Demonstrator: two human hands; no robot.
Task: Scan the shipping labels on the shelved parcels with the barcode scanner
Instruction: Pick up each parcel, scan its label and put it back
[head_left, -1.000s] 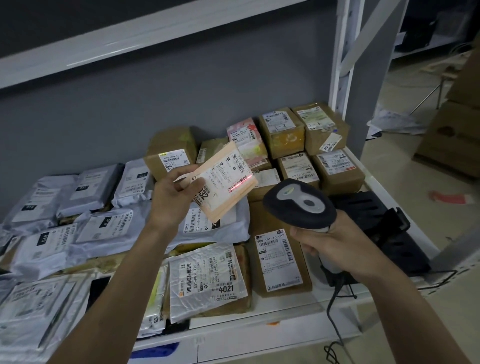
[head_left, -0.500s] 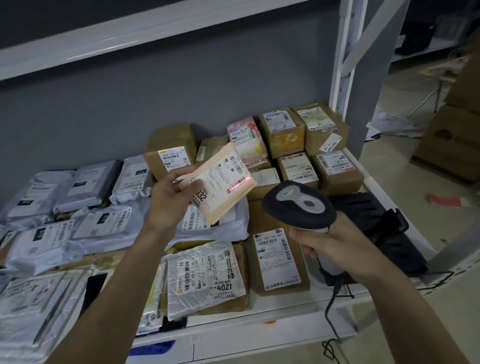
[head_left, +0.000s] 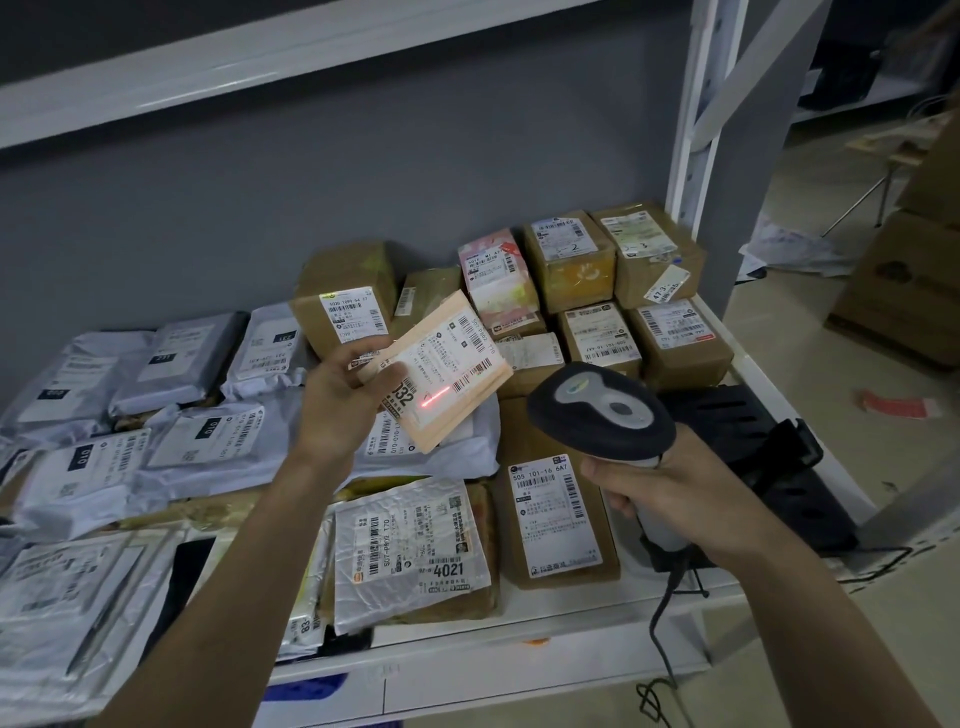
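Note:
My left hand (head_left: 345, 397) grips a flat tan parcel (head_left: 447, 374) above the shelf, with its white shipping label tilted up toward me. A red scan line (head_left: 435, 400) glows on the lower part of that label, left of a barcode. My right hand (head_left: 670, 499) holds the black and grey barcode scanner (head_left: 602, 410) by its handle, head pointed at the parcel from the right. The scanner's cable (head_left: 662, 618) hangs down past the shelf edge.
The white shelf (head_left: 519, 660) carries grey poly mailers (head_left: 202, 441) on the left and brown cartons (head_left: 566, 265) at the back right. A labelled box (head_left: 556, 519) and a silver bag marked 4021 (head_left: 410, 551) lie in front. A black stand (head_left: 769, 457) sits right. A white upright (head_left: 696, 114) rises behind.
The red scan line has slid from the barcode at the label's right edge down toward the lower left of the label. The parcel and scanner have hardly moved.

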